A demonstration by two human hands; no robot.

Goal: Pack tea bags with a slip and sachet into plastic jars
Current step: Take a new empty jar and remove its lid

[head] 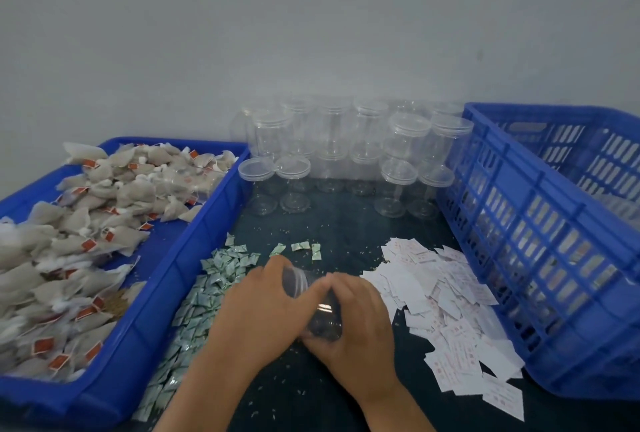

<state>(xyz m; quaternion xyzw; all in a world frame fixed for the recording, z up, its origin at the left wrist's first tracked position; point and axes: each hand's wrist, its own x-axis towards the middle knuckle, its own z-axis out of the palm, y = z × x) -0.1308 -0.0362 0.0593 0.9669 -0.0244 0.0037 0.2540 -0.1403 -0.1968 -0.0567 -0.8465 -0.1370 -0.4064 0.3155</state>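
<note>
Tray (pixel 194 258), left: heaped tea bags (pixel 86 223).
Sachets (pixel 207 279): pile just right of tray.
Left hand (pixel 263 303), right hand (pixel 356 320): fingers of both curled round one clear jar (pixel 323 319), tilted, near centre.
Lidded jars (pixel 346 140): stacked, far centre.
Slips (pixel 443 293): pile, right.
Crate (pixel 519 223): right.

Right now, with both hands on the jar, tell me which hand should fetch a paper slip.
Likely right. The right hand lies next to the slip pile; the left hand sits across the jar, nearer the sachets.
</note>
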